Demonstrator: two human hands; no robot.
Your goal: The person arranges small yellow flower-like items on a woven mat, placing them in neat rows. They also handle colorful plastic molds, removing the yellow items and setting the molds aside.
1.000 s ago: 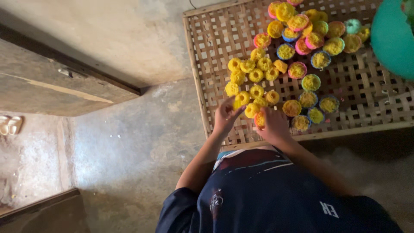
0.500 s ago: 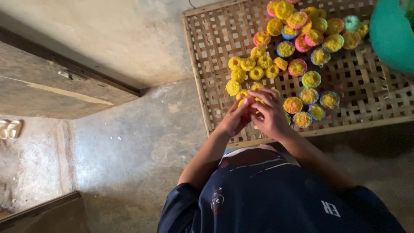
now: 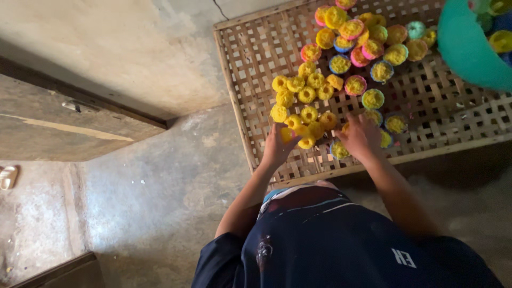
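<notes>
A woven bamboo tray [image 3: 250, 106] lies on the floor with several small yellow steamed cakes on it. Bare yellow cakes [image 3: 306, 96] sit in a cluster in the middle. Others sit in pink, blue and green cups [image 3: 354, 85] toward the far right. My left hand [image 3: 276, 148] is at the near edge of the cluster, its fingers closed round one yellow cake [image 3: 286, 134]. My right hand [image 3: 362, 140] lies palm down over cakes in cups [image 3: 340, 151] near the tray's front rim. What its fingers hold is hidden.
A teal plastic basin [image 3: 469, 48] with more coloured cups stands on the tray's far right corner. Bare concrete floor [image 3: 160, 186] spreads to the left. A wooden door or board [image 3: 69, 128] lies at the left, and a sandal [image 3: 8, 177] is at the left edge.
My hands were together at the front of the yellow cluster; they have now moved apart, the left to the cluster's near edge and the right over the cupped cakes.
</notes>
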